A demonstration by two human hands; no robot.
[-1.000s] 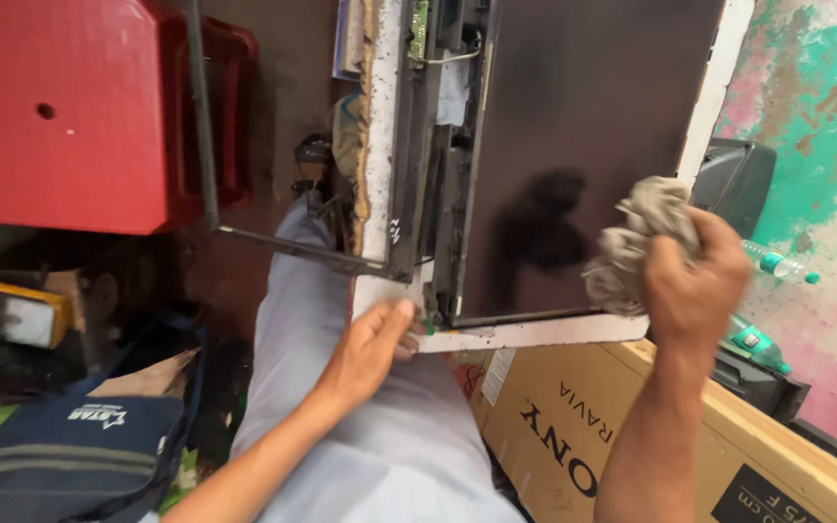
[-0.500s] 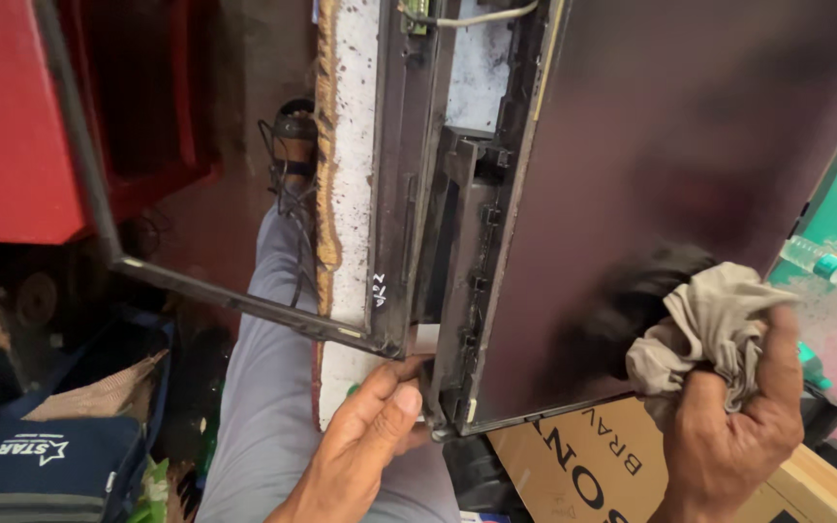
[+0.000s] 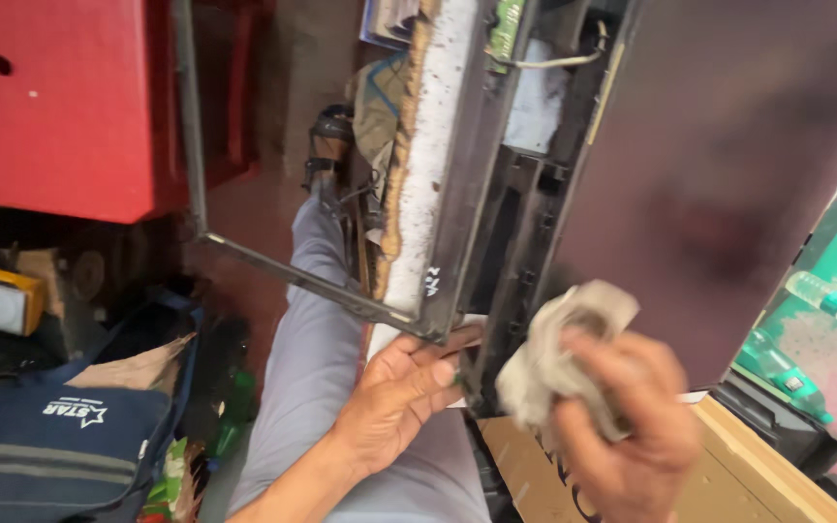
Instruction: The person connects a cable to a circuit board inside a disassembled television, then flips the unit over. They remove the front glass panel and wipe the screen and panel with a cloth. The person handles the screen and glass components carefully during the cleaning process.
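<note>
The left hand [image 3: 394,392], at the lower middle of the frame, is closed around the bottom corner of a flat screen [image 3: 728,174], with the fingers curled onto the dark edge and the thumb along the thin metal frame [image 3: 293,276] that runs off to the upper left. The right hand [image 3: 622,436], at the lower right and somewhat blurred, is clenched around a crumpled grey cloth [image 3: 559,349], which sits against the lower edge of the screen's dark glass. The screen fills the upper right of the frame, tilted, with its dark back panel [image 3: 515,223] and a white foam strip [image 3: 428,165] showing along its left side. Below the hands lies the person's leg in grey trousers [image 3: 317,339], stretching up toward a sandalled foot [image 3: 329,145]. A red plastic stool [image 3: 60,97] fills the upper left, a dark blue bag [image 3: 50,446] the lower left, and a cardboard box [image 3: 728,484] the lower right corner, with green bottles [image 3: 777,363] just beside it.
</note>
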